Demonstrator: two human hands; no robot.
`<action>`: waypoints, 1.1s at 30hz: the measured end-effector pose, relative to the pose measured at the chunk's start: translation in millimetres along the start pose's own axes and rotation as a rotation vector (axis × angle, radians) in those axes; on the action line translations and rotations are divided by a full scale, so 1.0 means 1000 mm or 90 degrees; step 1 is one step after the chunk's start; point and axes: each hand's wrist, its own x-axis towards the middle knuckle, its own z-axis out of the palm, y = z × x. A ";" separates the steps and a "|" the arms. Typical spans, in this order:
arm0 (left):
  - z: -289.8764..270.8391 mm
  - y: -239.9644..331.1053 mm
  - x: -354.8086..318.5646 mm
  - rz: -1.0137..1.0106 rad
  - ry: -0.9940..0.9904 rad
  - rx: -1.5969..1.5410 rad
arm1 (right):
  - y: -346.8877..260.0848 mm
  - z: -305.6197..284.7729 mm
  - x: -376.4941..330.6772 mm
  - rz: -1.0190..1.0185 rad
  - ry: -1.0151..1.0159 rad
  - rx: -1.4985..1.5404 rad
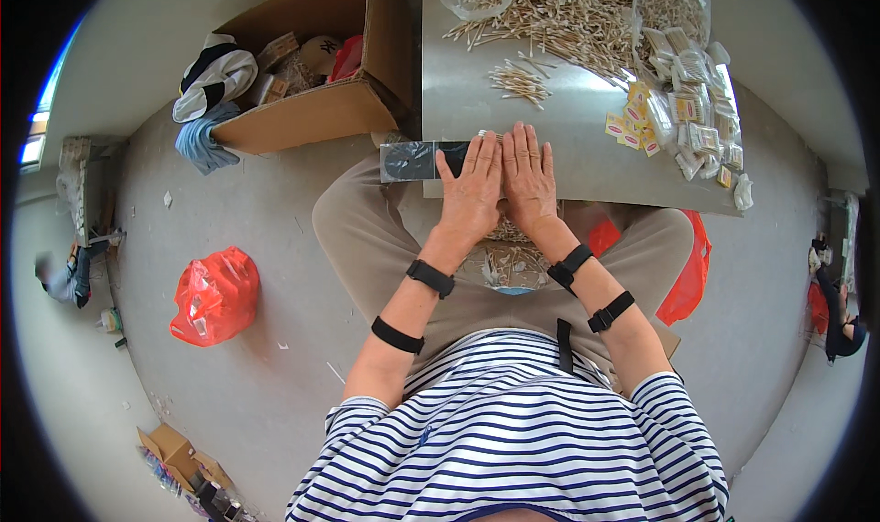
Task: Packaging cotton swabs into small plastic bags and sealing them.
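The floor (pixel 293 339) spreads wide on both sides of the seated person, with a red bag (pixel 218 293) standing well apart on the left. The worktop (pixel 582 160) ends just past the hands, its near edge running over the lap. A carton (pixel 302 123) gapes beside the worktop's left edge, its near flap folded outward, so space on that side is tight. The swab heap (pixel 577 13) fills the far part of the worktop; clear packs (pixel 697 105) crowd the right edge down to the near corner. Open metal lies between the right hand (pixel 530 178) and the packs — the widest room for moving at this end.

The left hand (pixel 472 192) lies against the right at the near edge, wrists out over the lap. The fingers of both are straight and mostly together, the left thumb apart over a dark strip (pixel 408 162) that juts past the worktop's left edge; whether they clamp anything underneath I cannot tell. Yellow labels (pixel 632 119) lie beside the packs, a small pile (pixel 521 84) of swabs sits just beyond the fingertips — and a few pale tips (pixel 491 134) peep out at the left hand's fingertips
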 end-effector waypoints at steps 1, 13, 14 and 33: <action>-0.007 -0.004 -0.001 0.000 -0.041 -0.020 | -0.001 -0.005 0.000 0.008 -0.046 0.027; -0.003 -0.036 0.008 -0.020 -0.023 0.054 | 0.005 0.002 -0.002 -0.054 0.032 0.033; -0.002 -0.035 0.008 -0.022 -0.021 0.062 | 0.006 0.003 -0.002 -0.052 0.032 0.034; -0.001 -0.025 0.005 -0.051 -0.024 0.042 | -0.008 -0.002 0.004 -0.083 0.042 0.059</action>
